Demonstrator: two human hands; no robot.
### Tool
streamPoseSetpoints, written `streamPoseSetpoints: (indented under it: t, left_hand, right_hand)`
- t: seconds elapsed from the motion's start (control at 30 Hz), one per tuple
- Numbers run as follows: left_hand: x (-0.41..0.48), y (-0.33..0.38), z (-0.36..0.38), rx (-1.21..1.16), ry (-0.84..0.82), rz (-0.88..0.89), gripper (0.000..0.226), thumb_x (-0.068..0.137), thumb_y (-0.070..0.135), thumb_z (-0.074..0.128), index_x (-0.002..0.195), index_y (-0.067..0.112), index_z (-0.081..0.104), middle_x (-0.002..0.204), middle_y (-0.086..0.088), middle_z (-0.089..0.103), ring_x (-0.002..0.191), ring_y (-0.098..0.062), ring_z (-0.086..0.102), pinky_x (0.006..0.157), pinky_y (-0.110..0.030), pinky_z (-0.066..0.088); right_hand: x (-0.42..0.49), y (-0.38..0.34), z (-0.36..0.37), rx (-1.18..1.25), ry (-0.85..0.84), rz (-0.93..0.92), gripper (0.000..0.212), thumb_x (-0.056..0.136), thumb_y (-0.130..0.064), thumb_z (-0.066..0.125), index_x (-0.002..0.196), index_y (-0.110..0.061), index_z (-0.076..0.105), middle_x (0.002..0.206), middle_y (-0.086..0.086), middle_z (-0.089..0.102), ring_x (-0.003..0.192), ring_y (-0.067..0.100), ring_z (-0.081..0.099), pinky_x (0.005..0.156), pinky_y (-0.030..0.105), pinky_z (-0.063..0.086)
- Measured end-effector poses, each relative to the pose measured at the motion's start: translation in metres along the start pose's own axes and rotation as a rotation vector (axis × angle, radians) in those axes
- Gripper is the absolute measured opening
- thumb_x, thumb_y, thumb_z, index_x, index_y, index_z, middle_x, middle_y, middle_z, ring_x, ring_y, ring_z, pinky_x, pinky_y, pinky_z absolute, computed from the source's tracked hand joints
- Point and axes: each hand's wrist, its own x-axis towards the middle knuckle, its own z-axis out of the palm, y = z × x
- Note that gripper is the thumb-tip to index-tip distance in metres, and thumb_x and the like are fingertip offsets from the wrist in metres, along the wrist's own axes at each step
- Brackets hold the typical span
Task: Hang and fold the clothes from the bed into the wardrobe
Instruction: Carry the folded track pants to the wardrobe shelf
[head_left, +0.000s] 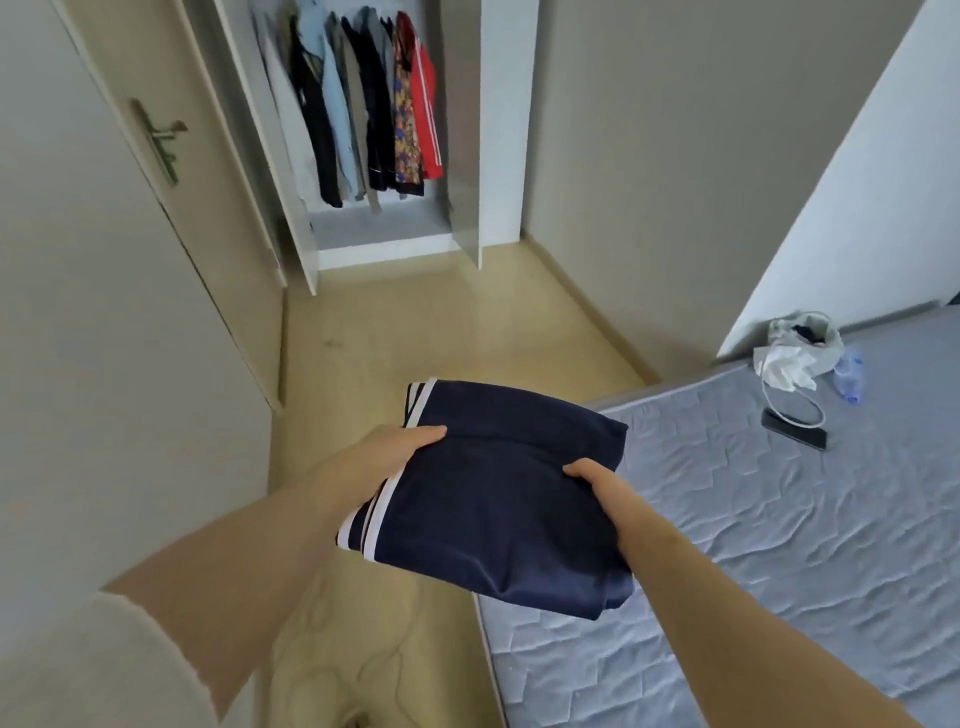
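Gripping its sides, left hand (400, 448) and right hand (597, 483) hold the navy garment (498, 504), stripes (383, 512) toward wardrobe (501, 130)

Single head-worn view, looking forward and down — bed (779, 519) near at right, open wardrobe (374, 130) farther ahead.

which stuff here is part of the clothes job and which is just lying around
Job: navy garment, gripped by left hand and right hand; wardrobe; hung clothes; bed.
Lying about: phone, bottle, grey bag, all on the bed.
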Motion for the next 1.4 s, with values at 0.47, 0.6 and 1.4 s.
streamPoseSetpoints:
  t: [0.47, 0.6, 1.4]
  left_hand:
    - [0.065, 0.071, -0.233, -0.24, 0.194, 0.084, 0.038, 0.083, 0.035, 0.067, 0.109, 0.007, 0.061, 0.098, -0.01, 0.067, 0.088, -0.026, 0.065, 0.07, -0.032, 0.052]
    - [0.09, 0.093, -0.268, -0.226, 0.212, 0.104, 0.042, 0.083, 0.035, 0.067, 0.112, 0.004, 0.061, 0.098, -0.01, 0.067, 0.088, -0.026, 0.065, 0.071, -0.032, 0.052]
    - [0.406, 0.405, -0.403, -0.293, 0.331, 0.246, 0.049, 0.082, 0.034, 0.068, 0.12, 0.005, 0.057, 0.109, -0.015, 0.066, 0.099, -0.032, 0.064, 0.094, -0.045, 0.049]
  right_hand:
    - [0.055, -0.165, 0.232, -0.162, -0.125, -0.166, 0.024, 0.079, -0.032, 0.064, 0.093, -0.012, 0.065, 0.068, 0.004, 0.07, 0.065, 0.019, 0.065, 0.049, 0.022, 0.043]
    - [0.074, -0.188, 0.267, -0.154, -0.13, -0.186, 0.027, 0.081, -0.032, 0.063, 0.098, -0.011, 0.063, 0.083, 0.009, 0.07, 0.075, 0.023, 0.064, 0.058, 0.027, 0.044]
    - [0.358, -0.57, 0.377, -0.155, -0.223, -0.309, 0.022, 0.082, -0.029, 0.064, 0.093, -0.01, 0.063, 0.087, 0.011, 0.068, 0.078, 0.026, 0.062, 0.058, 0.029, 0.043]
